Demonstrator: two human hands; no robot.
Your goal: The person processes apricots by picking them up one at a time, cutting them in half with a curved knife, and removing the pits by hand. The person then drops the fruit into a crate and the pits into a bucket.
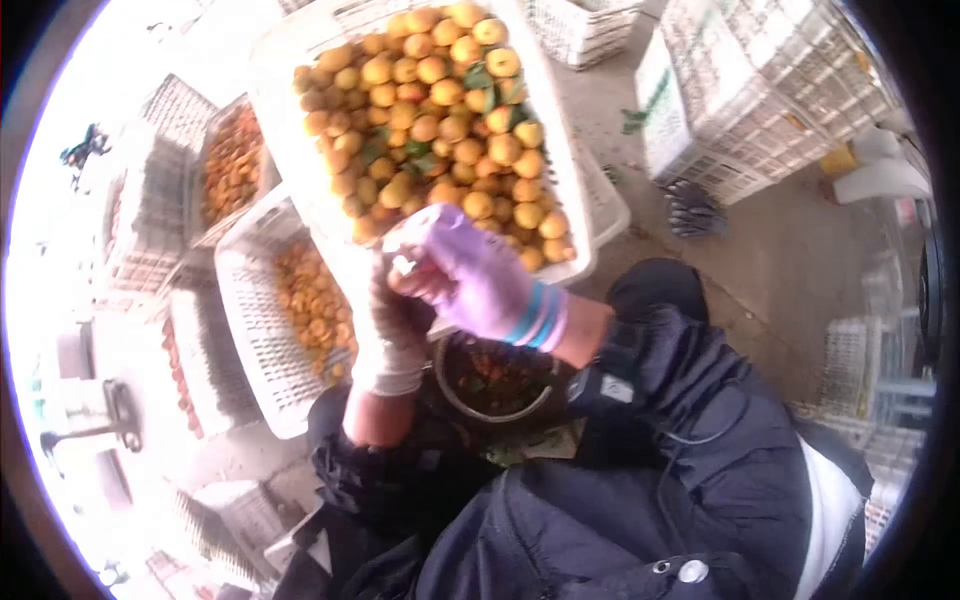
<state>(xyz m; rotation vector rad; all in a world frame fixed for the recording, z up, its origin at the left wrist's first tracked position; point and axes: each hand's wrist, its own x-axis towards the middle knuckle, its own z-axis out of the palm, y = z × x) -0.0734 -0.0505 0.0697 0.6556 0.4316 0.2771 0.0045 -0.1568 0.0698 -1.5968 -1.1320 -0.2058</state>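
Note:
My left hand (388, 325), in a pale glove, and my right hand (475, 275), in a purple glove with blue cuff stripes, meet at the near edge of a white crate (575, 185) of apricots (430, 110). Both are closed, fingertips together. A small bright spot shows at the right fingers; what the hands hold is hidden or too small to name. Below them, between my legs, stands a round bucket (500, 415) with dark and reddish bits inside. Left of my left hand is a white basket (250, 330) holding orange fruit pieces (315, 300).
More crates of orange fruit (232, 165) stand at the left. Stacked white crates (760, 90) rise at the right, with a dark glove (692, 208) on the floor before them. A white jug-like container (880, 180) lies farther right.

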